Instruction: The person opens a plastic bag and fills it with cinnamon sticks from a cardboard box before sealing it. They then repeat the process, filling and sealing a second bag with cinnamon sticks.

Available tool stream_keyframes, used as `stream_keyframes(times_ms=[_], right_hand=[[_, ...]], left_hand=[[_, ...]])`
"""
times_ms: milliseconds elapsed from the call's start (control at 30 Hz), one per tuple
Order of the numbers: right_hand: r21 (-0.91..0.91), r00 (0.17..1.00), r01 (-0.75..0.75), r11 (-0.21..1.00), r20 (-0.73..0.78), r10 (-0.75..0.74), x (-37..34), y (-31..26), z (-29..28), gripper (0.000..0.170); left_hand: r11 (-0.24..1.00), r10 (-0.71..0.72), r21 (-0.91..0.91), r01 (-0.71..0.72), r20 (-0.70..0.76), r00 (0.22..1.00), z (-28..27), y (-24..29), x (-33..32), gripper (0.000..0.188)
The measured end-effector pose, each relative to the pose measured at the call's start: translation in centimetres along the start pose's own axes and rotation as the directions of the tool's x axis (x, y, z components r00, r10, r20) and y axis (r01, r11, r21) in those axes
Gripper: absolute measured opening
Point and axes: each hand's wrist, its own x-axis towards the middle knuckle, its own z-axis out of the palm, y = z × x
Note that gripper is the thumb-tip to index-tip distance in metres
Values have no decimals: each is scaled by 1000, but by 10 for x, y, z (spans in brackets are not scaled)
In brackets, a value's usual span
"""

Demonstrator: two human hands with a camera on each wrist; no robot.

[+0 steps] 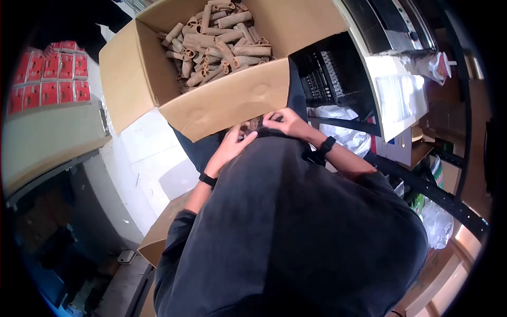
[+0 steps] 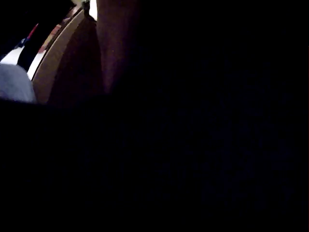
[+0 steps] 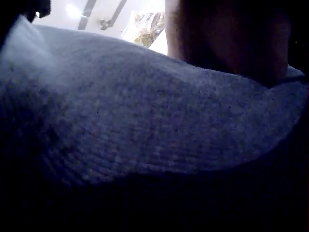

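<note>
Both hands meet low at the lap, just under the front flap of an open cardboard box (image 1: 224,98). Cinnamon sticks (image 1: 232,36) lie heaped inside the box. A small cluster of brown pieces (image 1: 251,125) shows between the hands, partly hidden by the flap and fingers; I cannot tell whether a bag wraps it. At its left side the left hand (image 1: 231,148) holds it, fingers curving round and thumb lying across the front. The right hand (image 1: 288,123) pinches its right edge between thumb and fingers. Dark cloth fills most of both wrist views.
Red-and-white packets (image 1: 50,79) lie in rows on a counter (image 1: 53,137) at the left. To the right stand a black crate (image 1: 330,74), plastic bags (image 1: 343,129) and a dark metal shelf rail (image 1: 422,185). Another cardboard box (image 1: 158,232) sits beside the left elbow.
</note>
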Motion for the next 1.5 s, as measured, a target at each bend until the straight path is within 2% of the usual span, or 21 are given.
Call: stream_keyframes(times_ms=[33, 133, 267, 400, 467, 533, 600, 633, 733, 800, 933, 967, 1000, 1067, 1100, 1133, 1167, 1233, 1267, 1300, 1500], right_hand=[[-35, 990, 139, 990, -10, -139, -2, 4, 8, 21], [-210, 983, 172, 962, -21, -180, -13, 20, 24, 17], [-154, 995, 70, 986, 80, -58, -11, 27, 17, 12], [-69, 999, 38, 997, 39, -36, -17, 22, 11, 14], [-92, 999, 44, 995, 26, -42, -18, 6, 10, 16], [-148, 997, 76, 986, 23, -73, -14, 17, 8, 22], [-231, 994, 51, 972, 102, -28, -14, 0, 6, 29], [-209, 993, 50, 977, 114, -26, -12, -5, 5, 32], [-161, 998, 42, 986, 49, -34, 7, -2, 7, 33], [-266, 999, 29, 964, -6, -32, 32, 26, 4, 28], [-555, 997, -28, 831, -73, -14, 85, 66, 20, 26], [-428, 957, -289, 856, -128, 259, 104, 70, 26, 26], [-432, 957, -289, 854, -120, 263, 127, 105, 20, 26], [-583, 894, 69, 810, 397, 209, 185, 195, 10, 27], [-575, 571, 779, 251, 815, 94, 202, 180, 11, 33], [-537, 531, 793, 288, 841, 103, 214, 201, 15, 20], [-696, 698, 583, 420, 693, 179, 218, 235, 21, 24], [-777, 646, 526, 346, 629, 433, 232, 251, 36, 47], [-668, 545, 629, 397, 744, 388, 248, 289, 36, 44], [-519, 394, 801, 298, 832, 390, 273, 427, 39, 54], [-729, 505, 561, 391, 676, 536, 257, 335, 53, 53]], left_hand=[[998, -66, 17, 65, 65, 996, -1, -5, 5, 55], [986, -123, -87, 143, 199, 972, 3, -3, 4, 54], [987, -155, 85, 135, 313, 937, 10, -51, 25, 51], [998, 12, -68, 6, 263, 965, 5, -57, 8, 45], [985, -98, -109, 132, 273, 957, -14, -25, -4, 48], [948, -3, -314, 57, 170, 985, -30, 32, -37, 52], [666, -202, -699, 261, 168, 965, -32, 22, -48, 60], [745, -187, -659, 103, -58, 981, -18, 29, -41, 63], [616, -165, -787, -42, -181, 970, -14, 17, -11, 68], [443, -217, -886, -139, -256, 942, -23, -20, 21, 49], [438, -221, -870, -228, -350, 910, -35, -12, 55, 30], [461, -205, -854, -240, -366, 908, -38, -9, 58, 31], [456, -211, -856, -243, -369, 905, -38, -9, 59, 31], [525, -175, -808, -268, -411, 895, -41, -6, 61, 31], [537, -163, -803, -258, -399, 902, -41, -7, 59, 28], [515, -153, -814, -267, -394, 906, -38, -12, 59, 27], [539, -186, -809, -234, -386, 904, -37, -9, 55, 25], [556, -225, -810, -186, -363, 904, -38, -8, 50, 23], [553, -230, -815, -170, -346, 910, -38, -10, 48, 21], [552, -269, -817, -164, -361, 893, -36, 10, 45, 18], [555, -464, -829, -62, -371, 805, -28, 12, 40, 19]])
